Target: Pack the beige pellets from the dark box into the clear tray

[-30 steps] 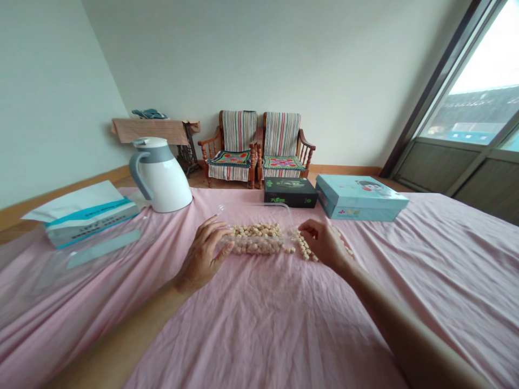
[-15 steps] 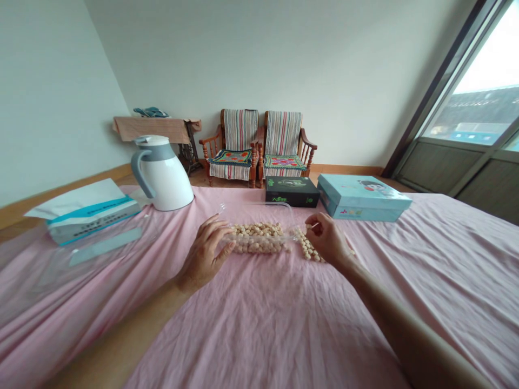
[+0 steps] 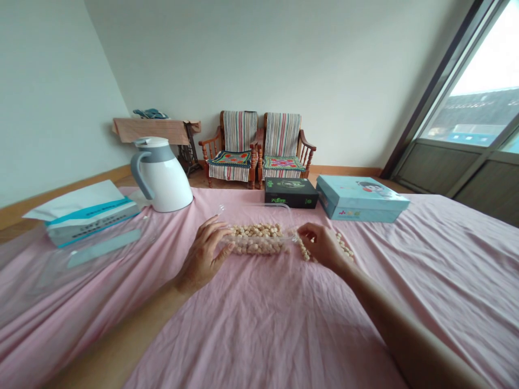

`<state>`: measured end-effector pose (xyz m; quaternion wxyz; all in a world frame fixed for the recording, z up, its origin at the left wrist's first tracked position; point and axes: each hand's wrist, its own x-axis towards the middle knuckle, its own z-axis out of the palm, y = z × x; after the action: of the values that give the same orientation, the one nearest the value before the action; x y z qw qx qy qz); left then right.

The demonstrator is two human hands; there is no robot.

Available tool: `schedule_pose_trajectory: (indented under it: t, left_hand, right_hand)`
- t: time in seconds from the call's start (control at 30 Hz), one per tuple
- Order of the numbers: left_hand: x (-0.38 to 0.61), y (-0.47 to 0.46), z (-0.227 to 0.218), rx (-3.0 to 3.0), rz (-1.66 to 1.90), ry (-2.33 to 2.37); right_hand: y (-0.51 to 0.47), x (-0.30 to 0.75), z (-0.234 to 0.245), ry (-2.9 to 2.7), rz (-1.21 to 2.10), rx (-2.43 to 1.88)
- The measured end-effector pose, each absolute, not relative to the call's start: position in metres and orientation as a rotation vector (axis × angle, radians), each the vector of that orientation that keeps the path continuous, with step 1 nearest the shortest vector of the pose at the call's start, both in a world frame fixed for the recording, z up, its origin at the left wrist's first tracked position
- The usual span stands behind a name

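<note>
A clear plastic container (image 3: 259, 240) full of pale, rounded nuts (image 3: 258, 231) stands in front of me on the pink cloth. My left hand (image 3: 206, 251) grips its left end, thumb at the front and fingers behind. At the container's right end is my right hand (image 3: 318, 243), with thumb and forefinger pinched together. Whatever lies between those fingertips is too small to make out. Loose nuts (image 3: 305, 253) lie on the cloth beneath and left of that hand, and others (image 3: 344, 246) show to its right.
Behind the container sit a black box (image 3: 291, 193) and a light blue box (image 3: 363, 200). A white and grey thermos jug (image 3: 166, 178) stands left, near a tissue pack (image 3: 93, 213) and a clear plastic sheet (image 3: 105, 247). Pink cloth (image 3: 251, 319) covers the surface.
My right hand has moved left, from over the loose nuts to the container's right end, uncovering nuts on its right. My left hand stays in place.
</note>
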<state>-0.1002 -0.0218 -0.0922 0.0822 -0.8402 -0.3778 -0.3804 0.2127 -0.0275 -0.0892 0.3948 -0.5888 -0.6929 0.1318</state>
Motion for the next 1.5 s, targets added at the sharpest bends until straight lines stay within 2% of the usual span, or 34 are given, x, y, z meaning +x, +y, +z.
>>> schedule_pose_trajectory:
  t: [0.13, 0.27, 0.53, 0.7, 0.87, 1.0, 1.13, 1.27, 1.37, 1.5]
  left_hand:
    - [-0.100, -0.022, -0.092, -2.505, -1.149, -1.132]
    - [-0.100, -0.022, -0.092, -2.508, -1.140, -1.133]
    - [-0.100, -0.022, -0.092, -2.509, -1.142, -1.129]
    - [-0.100, -0.023, -0.091, -2.510, -1.147, -1.128]
    - [-0.100, -0.022, -0.092, -2.512, -1.137, -1.128]
    - [-0.100, -0.022, -0.092, -2.515, -1.137, -1.121]
    - [-0.102, -0.022, -0.092, -2.517, -1.136, -1.118]
    - [-0.102, -0.021, -0.094, -2.512, -1.147, -1.123]
    - [-0.102, -0.021, -0.094, -2.509, -1.159, -1.126]
    - [-0.100, -0.021, -0.093, -2.507, -1.178, -1.119]
  right_hand:
    - [-0.039, 0.196, -0.093, -2.130, -0.014, -1.616]
    - [-0.039, 0.190, -0.095, -2.157, -0.119, -1.662]
    - [-0.025, 0.214, -0.080, -1.543, 0.083, -1.497]
    - [-0.028, 0.207, -0.072, -1.583, 0.388, -1.198]
    - [-0.023, 0.214, -0.086, -1.750, 0.132, -1.501]
    - [-0.023, 0.211, -0.098, -2.144, -0.064, -1.580]
    - [-0.022, 0.203, -0.106, -2.234, -0.184, -1.675]
    - [-0.019, 0.205, -0.108, -2.149, -0.161, -1.653]
    - [-0.017, 0.211, -0.100, -1.840, -0.081, -1.620]
    - [-0.018, 0.208, -0.083, -1.518, 0.172, -1.398]
